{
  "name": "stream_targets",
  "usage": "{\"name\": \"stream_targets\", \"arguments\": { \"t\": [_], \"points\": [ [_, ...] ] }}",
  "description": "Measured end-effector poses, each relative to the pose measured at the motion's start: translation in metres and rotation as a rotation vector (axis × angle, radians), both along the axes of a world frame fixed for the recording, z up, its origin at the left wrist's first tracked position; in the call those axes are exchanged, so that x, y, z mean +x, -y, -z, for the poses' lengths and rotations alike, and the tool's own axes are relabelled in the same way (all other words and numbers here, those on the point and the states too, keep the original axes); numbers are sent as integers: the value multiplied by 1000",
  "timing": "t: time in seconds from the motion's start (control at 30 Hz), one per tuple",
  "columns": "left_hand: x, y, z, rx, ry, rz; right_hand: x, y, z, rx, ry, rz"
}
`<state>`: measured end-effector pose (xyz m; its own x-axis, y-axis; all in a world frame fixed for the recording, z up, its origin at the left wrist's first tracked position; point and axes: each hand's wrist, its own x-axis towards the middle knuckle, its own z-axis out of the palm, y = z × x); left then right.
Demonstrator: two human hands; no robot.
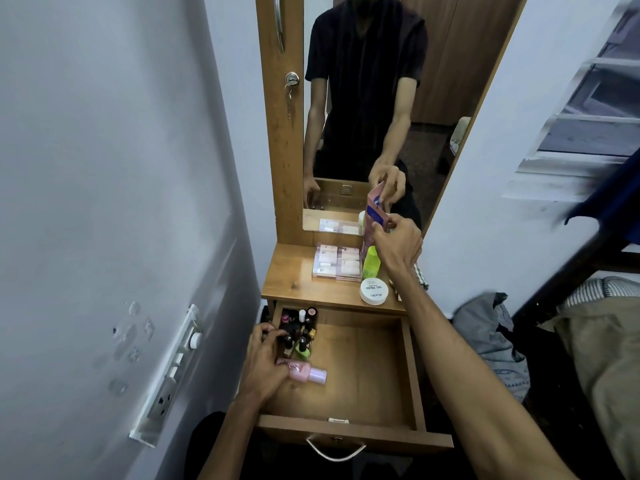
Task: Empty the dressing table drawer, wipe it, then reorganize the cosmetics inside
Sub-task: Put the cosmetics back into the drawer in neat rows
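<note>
The wooden drawer (367, 372) of the dressing table is pulled out. Several nail polish bottles (299, 329) stand in its far left corner, and a pink bottle (308, 373) lies on its side just in front of them. My left hand (265, 363) rests at the drawer's left wall, fingers curled against the nail polish bottles and the pink bottle's base. Up on the table top (291, 282), my right hand (398, 245) pinches a tall pink and blue box (374, 216) standing against the mirror. A green bottle (371, 263), a white round jar (374, 291) and a clear case of pink sachets (337, 263) also sit on top.
The mirror (363, 98) reflects a person in a dark shirt. A white wall with a switch panel (173, 368) is close on the left. A grey bag (491, 337) and bedding lie on the right. The drawer's metal handle (336, 448) faces me.
</note>
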<state>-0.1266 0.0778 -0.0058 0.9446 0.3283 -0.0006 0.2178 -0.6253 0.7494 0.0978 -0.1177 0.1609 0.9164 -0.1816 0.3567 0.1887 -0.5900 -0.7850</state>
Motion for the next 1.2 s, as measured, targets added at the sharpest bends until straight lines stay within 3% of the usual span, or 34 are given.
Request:
{"name": "stream_targets", "arguments": {
  "t": [0.4, 0.6, 0.73, 0.9, 1.03, 1.2],
  "points": [
    [1, 0, 1, 11, -22, 0, -11, 6, -24, 61, 169, -51],
    [0, -2, -2, 10, -37, 1, -37, 10, -49, 209, 238, -89],
    [-1, -4, -6, 1, -62, 18, -70, 17, -35, 413, 83, -158],
    [-4, -10, -12, 1, -105, 43, -119, 31, 32, 579, -327, -179],
    [-8, -9, -19, 6, -129, 61, -162, 34, 86, 600, -606, -169],
    [-17, -3, -21, 31, -124, 52, -195, 35, 109, 619, -900, -225]
  ]
}}
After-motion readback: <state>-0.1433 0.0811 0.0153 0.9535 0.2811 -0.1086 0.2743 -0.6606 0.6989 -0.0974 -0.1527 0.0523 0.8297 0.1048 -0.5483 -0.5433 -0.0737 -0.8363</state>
